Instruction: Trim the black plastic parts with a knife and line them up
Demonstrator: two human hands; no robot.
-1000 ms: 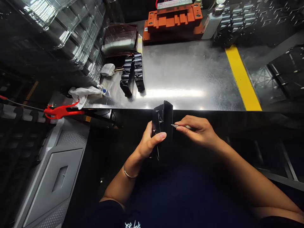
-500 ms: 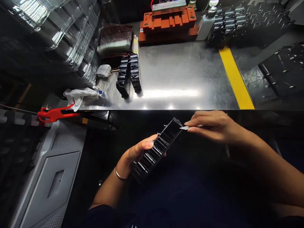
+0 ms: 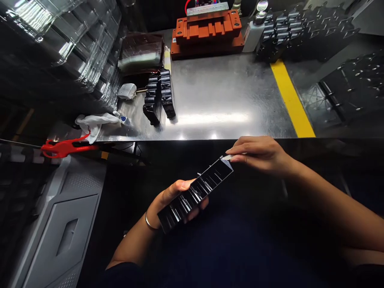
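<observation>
The right hand (image 3: 261, 156) pinches a small blade (image 3: 227, 158), handle hidden, at the upper end of the black part (image 3: 198, 192), clasped by the left hand (image 3: 174, 194) below the bench edge (image 3: 195, 140). The white bottle's (image 3: 253, 36) contents are indiscernible; the wrapped stack (image 3: 75, 44) is cut off.

This looks like a workshop or a factory workstation: a metal tabletop (image 3: 210, 96) with a yellow stripe (image 3: 292, 100) carries an orange fixture (image 3: 207, 36), a white bottle (image 3: 253, 36) and rows of black molded parts (image 3: 285, 30). Plastic-wrapped stacks (image 3: 78, 48) rise at the left, above a grey plastic case (image 3: 63, 236) and a red-handled tool (image 3: 64, 148).
</observation>
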